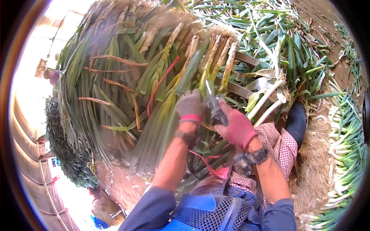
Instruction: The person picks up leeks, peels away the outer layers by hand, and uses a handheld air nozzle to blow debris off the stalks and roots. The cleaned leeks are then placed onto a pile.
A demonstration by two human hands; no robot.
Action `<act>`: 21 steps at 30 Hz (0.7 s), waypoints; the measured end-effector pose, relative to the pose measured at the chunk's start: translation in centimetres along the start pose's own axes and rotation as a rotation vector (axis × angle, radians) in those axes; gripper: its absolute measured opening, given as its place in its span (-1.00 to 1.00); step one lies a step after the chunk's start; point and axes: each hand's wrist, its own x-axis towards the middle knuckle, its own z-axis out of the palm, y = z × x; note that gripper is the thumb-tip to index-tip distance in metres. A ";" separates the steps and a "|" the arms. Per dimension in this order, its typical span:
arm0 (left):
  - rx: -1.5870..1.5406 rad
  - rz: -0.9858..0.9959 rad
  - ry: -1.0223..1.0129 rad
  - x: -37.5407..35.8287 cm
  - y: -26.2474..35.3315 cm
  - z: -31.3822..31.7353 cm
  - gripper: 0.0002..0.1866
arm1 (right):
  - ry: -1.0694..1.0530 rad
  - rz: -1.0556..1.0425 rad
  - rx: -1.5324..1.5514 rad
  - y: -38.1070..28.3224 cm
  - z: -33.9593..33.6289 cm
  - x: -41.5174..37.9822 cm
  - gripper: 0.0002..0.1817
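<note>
As right hand (238, 125) grips tool (214, 106), left hand (190, 104), grip unclear, green leeks (167, 111), browned stalks (230, 57)

I work from 1 view, worn on the head, looking forward and steeply down past the blue vest (200, 217) at its bottom edge. It sits near, putting the left hand (190, 104) and right hand (237, 127) about mid-view, the leafy stalks (111, 79) beyond. The picture is round, its corners dark; glare at upper left probably hides some background.
</note>
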 end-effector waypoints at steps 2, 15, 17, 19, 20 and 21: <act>0.016 -0.022 -0.015 -0.1 0.1 -0.1 -0.60 | 0.023 0.003 -0.001 0.4 -0.2 1.9 -0.05; 0.058 -0.063 -0.154 0.9 1.6 -0.9 -0.57 | 0.171 0.148 -0.173 1.5 -4.6 12.3 -0.08; 0.052 -0.064 -0.162 1.0 1.6 -0.8 -0.57 | 0.209 0.167 -0.147 1.6 -4.9 13.2 -0.09; 0.042 -0.064 -0.160 1.1 1.5 -0.6 -0.57 | 0.150 0.153 -0.169 1.8 -5.1 12.7 -0.10; 0.043 -0.062 -0.158 1.2 1.3 -0.2 -0.57 | 0.093 0.140 -0.195 1.7 -5.1 12.0 -0.10; 0.040 -0.048 -0.110 1.2 1.0 0.3 -0.53 | 0.150 0.113 -0.187 1.9 -4.3 10.9 -0.14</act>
